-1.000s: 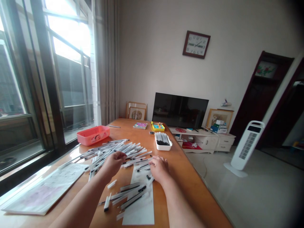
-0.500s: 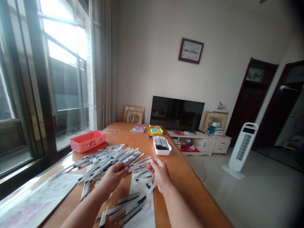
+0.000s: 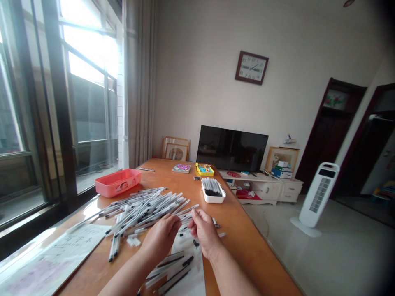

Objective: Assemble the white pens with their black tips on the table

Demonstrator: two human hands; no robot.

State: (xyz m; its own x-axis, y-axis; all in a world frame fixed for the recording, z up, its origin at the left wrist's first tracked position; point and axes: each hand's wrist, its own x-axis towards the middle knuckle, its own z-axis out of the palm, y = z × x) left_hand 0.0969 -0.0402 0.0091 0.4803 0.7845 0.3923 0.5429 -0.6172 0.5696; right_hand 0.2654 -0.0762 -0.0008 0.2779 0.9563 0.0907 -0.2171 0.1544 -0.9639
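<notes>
A heap of white pens with black tips lies spread over the wooden table. My left hand and my right hand are raised together just above the near end of the heap, fingers curled and nearly touching. Between their fingertips they pinch what looks like a white pen part, too small to name surely. More pens and refills lie on a white sheet under my wrists. A white tray full of pens stands beyond my right hand.
A pink tray sits at the table's left edge by the window. Printed paper lies at the near left. A booklet and a yellow box are at the far end. A tower fan stands on the floor to the right.
Both hands have lifted off the pens and come together in front of me. The camera has tilted slightly.
</notes>
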